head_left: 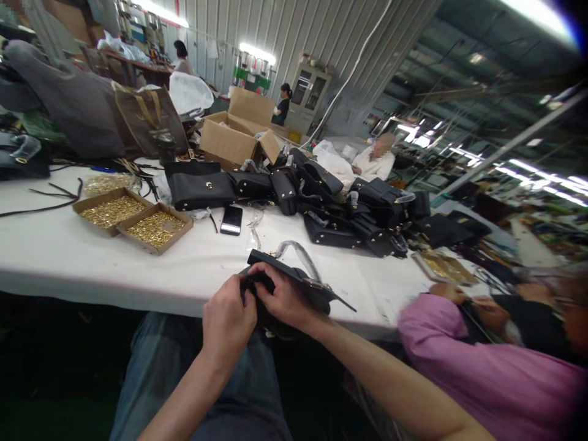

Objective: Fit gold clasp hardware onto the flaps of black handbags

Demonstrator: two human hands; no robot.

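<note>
Black bag (316,298): being held at the near edge of the white table (114,263), showing a plastic-wrapped handle (307,258). Facing a heap of black bags (331,229) across the tabletop, working beside a pink-sleeved person (482,373) on the right. Facing also an opened cardboard box (225,138) behind the heap, toward its left. Gripping the bag two-handed: pinching its edge in the closed fingers of the left hand (229,312), clasping it just beside with the right hand (282,300). Looking over two trays (175,236) of gold-coloured bits (154,226) farther left and a dark phone (231,220) near them.
</note>
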